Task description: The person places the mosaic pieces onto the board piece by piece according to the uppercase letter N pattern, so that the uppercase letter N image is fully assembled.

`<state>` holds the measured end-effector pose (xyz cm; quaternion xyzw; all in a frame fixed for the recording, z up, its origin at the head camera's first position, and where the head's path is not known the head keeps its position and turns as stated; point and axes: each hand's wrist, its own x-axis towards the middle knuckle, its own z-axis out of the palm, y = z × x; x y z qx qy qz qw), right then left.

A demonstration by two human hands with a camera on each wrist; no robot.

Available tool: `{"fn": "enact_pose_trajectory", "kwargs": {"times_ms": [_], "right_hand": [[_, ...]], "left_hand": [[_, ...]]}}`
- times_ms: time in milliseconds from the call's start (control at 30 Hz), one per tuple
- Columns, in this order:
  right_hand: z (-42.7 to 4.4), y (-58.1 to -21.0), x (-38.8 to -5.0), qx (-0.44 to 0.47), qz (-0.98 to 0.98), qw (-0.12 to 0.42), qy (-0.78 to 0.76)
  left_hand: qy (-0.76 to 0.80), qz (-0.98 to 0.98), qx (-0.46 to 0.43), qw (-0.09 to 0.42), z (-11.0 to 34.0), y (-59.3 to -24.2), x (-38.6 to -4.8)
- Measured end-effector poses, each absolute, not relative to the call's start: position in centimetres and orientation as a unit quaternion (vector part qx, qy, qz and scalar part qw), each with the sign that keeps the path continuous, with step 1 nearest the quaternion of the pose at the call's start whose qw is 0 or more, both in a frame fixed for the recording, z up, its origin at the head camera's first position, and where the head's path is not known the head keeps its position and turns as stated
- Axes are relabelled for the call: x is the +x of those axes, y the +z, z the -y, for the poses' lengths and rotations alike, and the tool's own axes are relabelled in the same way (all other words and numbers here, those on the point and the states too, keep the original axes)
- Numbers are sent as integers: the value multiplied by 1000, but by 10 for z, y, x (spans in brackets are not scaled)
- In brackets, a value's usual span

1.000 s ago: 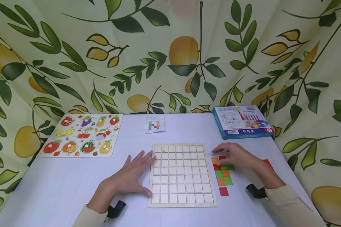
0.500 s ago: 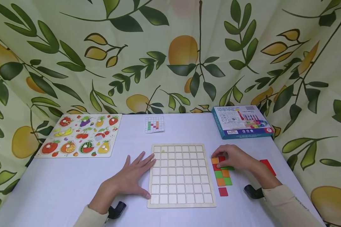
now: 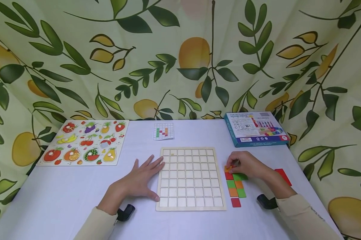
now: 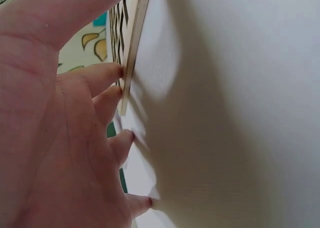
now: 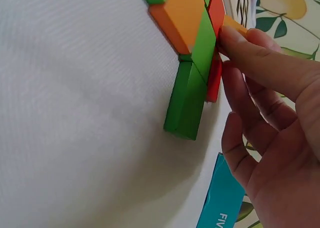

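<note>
A square wooden grid board lies on the white table. My left hand is spread at its left side, with thumb and fingertips touching the frame; in the left wrist view two fingertips meet the board's edge. To the board's right is a cluster of red, orange and green square tiles. My right hand reaches over the cluster's far end, thumb and index finger pinching an orange tile. A green tile lies below the fingers, and a single red tile sits nearer.
A small pattern card lies beyond the board. At the back left is a fruit puzzle, and at the back right a teal-edged box. A red piece lies right of the right forearm. A leaf-patterned curtain hangs behind.
The board has slid slightly away from the person, with the left hand moving along its edge. My right hand's fingers have come down and pinched the orange tile at the cluster's far end.
</note>
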<state>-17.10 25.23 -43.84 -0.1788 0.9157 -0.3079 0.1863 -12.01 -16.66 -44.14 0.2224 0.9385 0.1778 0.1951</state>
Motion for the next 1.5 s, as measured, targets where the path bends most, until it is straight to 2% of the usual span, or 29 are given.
{"fn": "enact_pose_trajectory", "kwargs": {"times_ms": [500, 933, 1200, 1500], "right_hand": [[-248, -424, -186, -173, -913, 182, -321], [-223, -407, -212, -244, -889, 135, -363], [-202, -405, -215, -261, -868, 146, -396], [-186, -422, -210, -255, -853, 176, -421]], "left_hand": [[170, -943, 211, 192, 163, -440, -130], [163, -947, 202, 187, 161, -439, -129], [155, -952, 193, 182, 160, -440, -128], [149, -951, 194, 187, 160, -439, -131]]}}
